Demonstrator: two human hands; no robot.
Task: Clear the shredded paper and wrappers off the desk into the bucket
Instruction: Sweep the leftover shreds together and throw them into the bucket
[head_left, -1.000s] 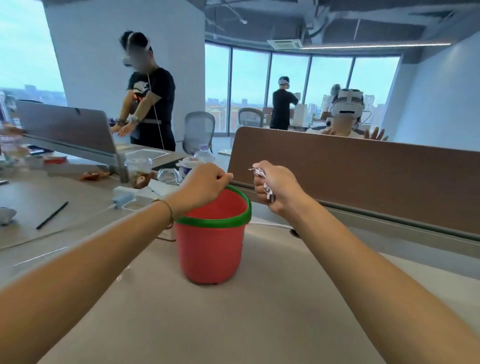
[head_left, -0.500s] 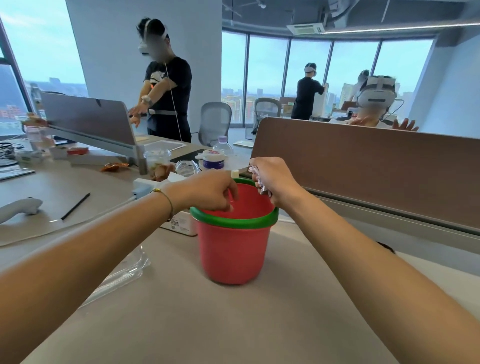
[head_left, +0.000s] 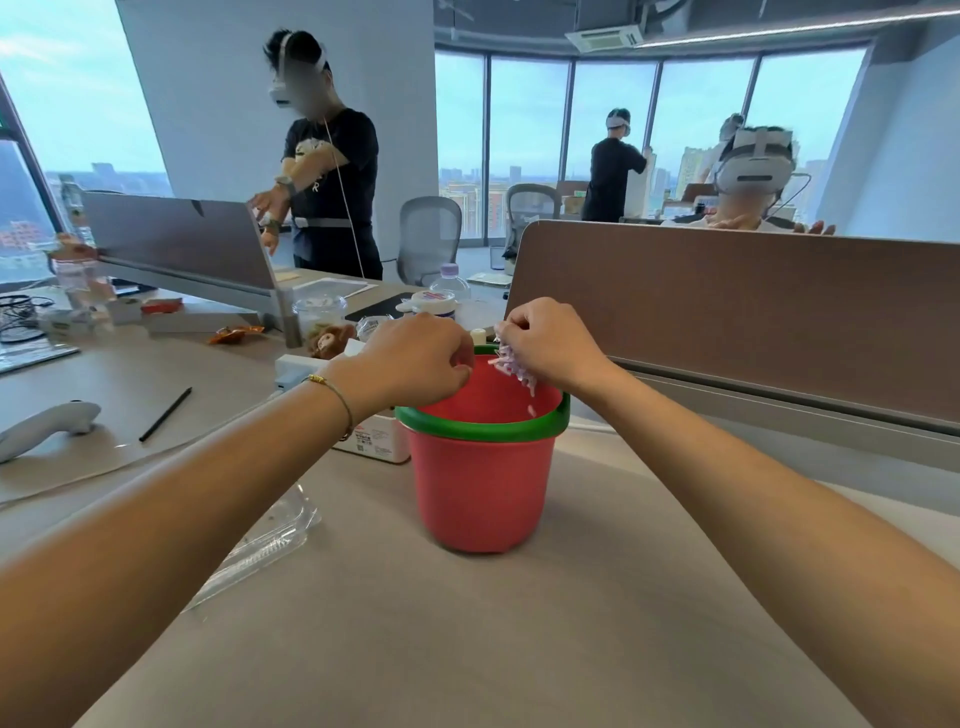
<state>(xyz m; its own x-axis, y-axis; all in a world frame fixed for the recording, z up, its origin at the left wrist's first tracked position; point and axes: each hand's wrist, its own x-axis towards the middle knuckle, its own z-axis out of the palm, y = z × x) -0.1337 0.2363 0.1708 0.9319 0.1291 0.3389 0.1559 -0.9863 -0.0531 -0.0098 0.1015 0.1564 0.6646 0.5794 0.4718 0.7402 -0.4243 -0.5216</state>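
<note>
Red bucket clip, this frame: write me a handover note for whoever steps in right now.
Right hand: fingers curled round a clump of pink-and-white shredded paper, held over the mouth of the red plastic bucket with the green rim; a few shreds are falling in.
Left hand: fingers curled at the bucket's near-left rim; whether it holds anything cannot be told.
Done: this handful has reached the bucket. The bucket's contents are hidden.
Left: let the clump drop, then pick up the clear crumpled plastic wrapper lying on the beige desk left of the bucket.
</note>
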